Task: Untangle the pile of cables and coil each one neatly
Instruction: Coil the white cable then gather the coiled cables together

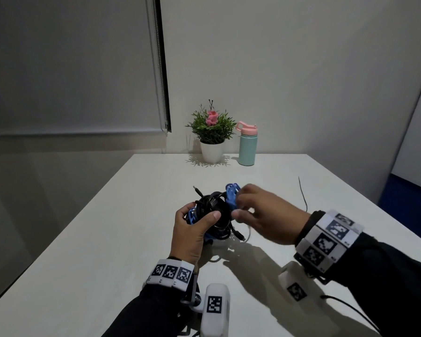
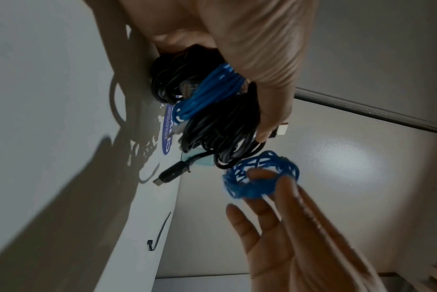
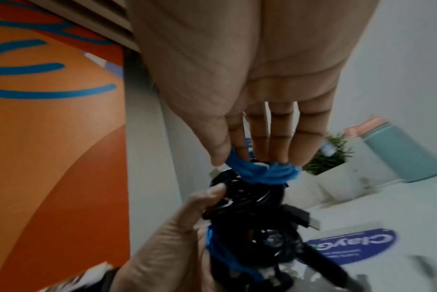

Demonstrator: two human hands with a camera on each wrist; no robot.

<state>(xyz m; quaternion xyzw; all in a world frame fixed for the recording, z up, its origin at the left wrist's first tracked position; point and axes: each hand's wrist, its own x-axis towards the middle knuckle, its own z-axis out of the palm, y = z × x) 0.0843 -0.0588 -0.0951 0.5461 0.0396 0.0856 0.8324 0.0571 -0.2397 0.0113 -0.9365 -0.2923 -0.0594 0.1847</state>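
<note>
A tangled bundle of black cables (image 1: 215, 210) with a blue cable (image 1: 231, 194) wound through it is lifted just above the white table (image 1: 112, 239). My left hand (image 1: 197, 222) grips the bundle from the left, thumb across its front. My right hand (image 1: 238, 205) pinches a bunch of blue cable loops at the bundle's upper right. In the left wrist view the blue cable (image 2: 259, 177) forms a small coil on my right fingers, beside the black cables (image 2: 212, 128). The right wrist view shows thumb and fingers pinching the blue cable (image 3: 262, 171) above the black cables (image 3: 249, 199). A black USB plug (image 2: 169, 173) dangles free.
A potted plant (image 1: 212, 135) and a teal bottle with a pink lid (image 1: 247, 144) stand at the table's far edge. A thin black tie (image 1: 301, 193) lies on the table to the right of my hands. A blue oval sticker (image 3: 349, 249) lies under the bundle.
</note>
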